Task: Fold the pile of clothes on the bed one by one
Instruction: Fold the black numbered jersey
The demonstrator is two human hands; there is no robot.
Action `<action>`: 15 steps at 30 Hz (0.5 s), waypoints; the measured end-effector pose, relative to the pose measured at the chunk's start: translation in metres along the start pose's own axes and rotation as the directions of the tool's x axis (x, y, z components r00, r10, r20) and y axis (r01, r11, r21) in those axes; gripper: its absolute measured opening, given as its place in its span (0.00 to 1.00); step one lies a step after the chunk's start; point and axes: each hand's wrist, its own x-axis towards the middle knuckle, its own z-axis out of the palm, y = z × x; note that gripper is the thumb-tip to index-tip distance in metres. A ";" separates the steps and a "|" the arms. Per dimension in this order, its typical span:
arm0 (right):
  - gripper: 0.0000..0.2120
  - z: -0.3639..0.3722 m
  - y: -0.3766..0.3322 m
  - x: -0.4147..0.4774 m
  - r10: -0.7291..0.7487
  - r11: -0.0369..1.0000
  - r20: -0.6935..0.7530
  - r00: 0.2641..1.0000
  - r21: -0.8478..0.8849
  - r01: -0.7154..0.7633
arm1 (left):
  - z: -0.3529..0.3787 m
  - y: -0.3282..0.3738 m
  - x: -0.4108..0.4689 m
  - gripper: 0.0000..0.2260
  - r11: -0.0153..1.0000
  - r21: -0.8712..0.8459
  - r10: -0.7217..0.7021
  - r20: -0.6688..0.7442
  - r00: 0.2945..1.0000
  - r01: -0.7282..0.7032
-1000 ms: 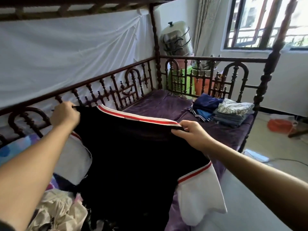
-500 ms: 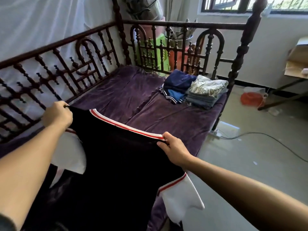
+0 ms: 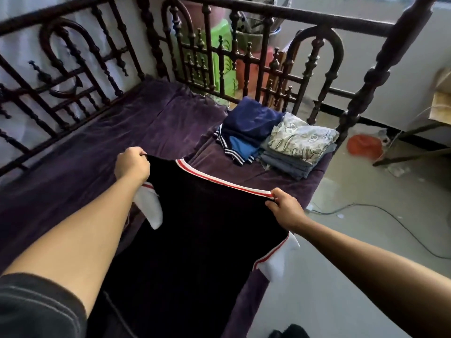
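Note:
A black garment (image 3: 195, 235) with a red-and-white striped band along its top edge and white sleeves hangs stretched between my hands over the purple bed cover (image 3: 97, 147). My left hand (image 3: 131, 163) grips its top left corner. My right hand (image 3: 284, 206) pinches the striped band at the top right. Two stacks of folded clothes stand at the far right of the bed: a blue one (image 3: 249, 128) and a grey one topped by a patterned piece (image 3: 300, 140).
A dark carved wooden rail (image 3: 244, 11) closes the bed at the back and left, with a thick post (image 3: 375, 76) at the right corner. On the grey floor to the right lie a cable (image 3: 390, 215) and an orange object (image 3: 363, 145).
The view has tilted down and closer. Both hands have carried the black garment forward and lower over the bed, still held by the same top corners.

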 end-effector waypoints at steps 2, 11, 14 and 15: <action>0.08 -0.010 0.013 0.039 0.035 0.999 0.008 0.999 -0.040 -0.035 | 0.025 0.022 0.014 0.12 1.000 -0.024 0.016 0.023 1.000 -0.016; 0.05 -0.010 0.075 0.225 0.087 0.987 0.115 0.990 -0.141 -0.070 | 0.142 0.086 0.089 0.10 0.999 -0.038 -0.027 0.035 0.999 0.028; 0.05 0.006 0.101 0.277 0.136 0.975 0.196 0.971 -0.198 -0.097 | 0.187 0.093 0.105 0.08 0.995 -0.018 -0.092 0.078 0.993 0.094; 0.08 0.011 0.110 0.291 0.159 0.970 0.223 0.962 -0.215 -0.111 | 0.202 0.092 0.106 0.07 0.992 -0.010 -0.123 0.098 0.988 0.124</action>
